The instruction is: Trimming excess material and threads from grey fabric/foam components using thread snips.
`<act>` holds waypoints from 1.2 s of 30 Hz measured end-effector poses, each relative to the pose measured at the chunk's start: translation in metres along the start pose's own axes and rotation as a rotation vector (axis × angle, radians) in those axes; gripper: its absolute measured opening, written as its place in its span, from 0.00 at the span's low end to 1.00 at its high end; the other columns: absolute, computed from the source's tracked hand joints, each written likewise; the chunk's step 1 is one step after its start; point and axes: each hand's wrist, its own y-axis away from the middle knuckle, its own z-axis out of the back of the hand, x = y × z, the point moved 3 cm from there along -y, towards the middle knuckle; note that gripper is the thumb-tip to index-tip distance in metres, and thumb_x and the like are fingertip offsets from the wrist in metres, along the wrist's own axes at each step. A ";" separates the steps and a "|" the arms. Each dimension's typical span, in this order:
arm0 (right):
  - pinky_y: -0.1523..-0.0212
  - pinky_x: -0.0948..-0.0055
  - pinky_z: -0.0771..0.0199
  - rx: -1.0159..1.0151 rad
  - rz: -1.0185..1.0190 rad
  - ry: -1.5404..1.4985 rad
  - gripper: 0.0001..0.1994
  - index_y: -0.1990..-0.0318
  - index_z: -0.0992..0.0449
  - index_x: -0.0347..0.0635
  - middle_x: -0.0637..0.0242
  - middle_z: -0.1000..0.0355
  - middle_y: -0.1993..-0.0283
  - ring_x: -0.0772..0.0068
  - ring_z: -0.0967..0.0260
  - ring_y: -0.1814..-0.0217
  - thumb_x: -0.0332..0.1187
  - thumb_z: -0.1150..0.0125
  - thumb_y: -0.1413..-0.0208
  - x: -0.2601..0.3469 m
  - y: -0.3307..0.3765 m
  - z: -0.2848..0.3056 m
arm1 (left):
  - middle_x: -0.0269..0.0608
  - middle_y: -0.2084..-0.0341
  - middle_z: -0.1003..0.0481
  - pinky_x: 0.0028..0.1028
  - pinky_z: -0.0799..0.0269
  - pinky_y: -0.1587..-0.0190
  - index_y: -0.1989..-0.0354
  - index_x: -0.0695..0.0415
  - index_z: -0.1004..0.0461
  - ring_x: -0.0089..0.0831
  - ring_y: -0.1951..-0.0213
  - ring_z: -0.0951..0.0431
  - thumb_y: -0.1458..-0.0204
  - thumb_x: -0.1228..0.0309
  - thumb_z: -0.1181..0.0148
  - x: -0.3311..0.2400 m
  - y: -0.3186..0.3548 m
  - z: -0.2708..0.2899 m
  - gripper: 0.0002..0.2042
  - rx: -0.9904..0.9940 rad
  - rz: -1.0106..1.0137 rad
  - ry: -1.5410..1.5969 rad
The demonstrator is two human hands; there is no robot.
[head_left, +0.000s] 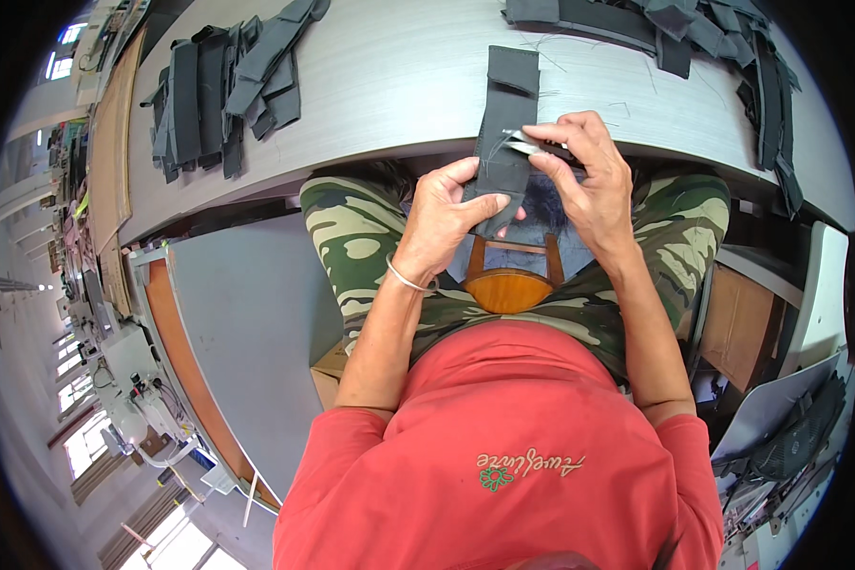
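A long dark grey fabric strip stretches from the table edge toward my lap, its far end resting on the tabletop. My left hand grips its near end, thumb on top and fingertips showing past the right side. Above the strip, my right hand pinches small metal thread snips. Their pointed tips lie over the middle of the strip, where fine loose threads stick out. Whether the blades touch a thread is too small to tell.
Dark fabric strips lie in a pile at the table's far left. Another pile spreads along the far right and hangs over the edge. Thread bits dot the pale tabletop. Between my knees is a wooden stool; a grey panel stands left.
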 end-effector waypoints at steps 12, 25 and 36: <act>0.65 0.69 0.35 0.080 0.126 0.157 0.13 0.59 0.21 0.53 0.66 0.33 0.63 0.66 0.33 0.67 0.30 0.36 0.55 0.001 0.006 -0.003 | 0.44 0.64 0.23 0.22 0.25 0.70 0.50 0.68 0.31 0.30 0.65 0.20 0.48 0.84 0.46 -0.005 0.001 -0.006 0.16 0.015 0.021 0.048; 0.64 0.68 0.35 0.093 0.150 0.146 0.12 0.60 0.20 0.54 0.67 0.32 0.62 0.65 0.32 0.67 0.30 0.36 0.55 0.001 0.006 -0.003 | 0.44 0.64 0.23 0.22 0.25 0.71 0.50 0.68 0.30 0.32 0.65 0.19 0.48 0.82 0.44 -0.003 0.002 -0.004 0.16 0.027 0.026 0.056; 0.65 0.68 0.35 0.047 0.144 0.167 0.12 0.60 0.20 0.54 0.67 0.32 0.62 0.65 0.32 0.67 0.31 0.36 0.55 0.004 0.007 -0.006 | 0.44 0.64 0.23 0.22 0.26 0.72 0.52 0.66 0.30 0.30 0.65 0.20 0.49 0.80 0.41 -0.005 0.001 -0.006 0.15 0.031 0.038 0.070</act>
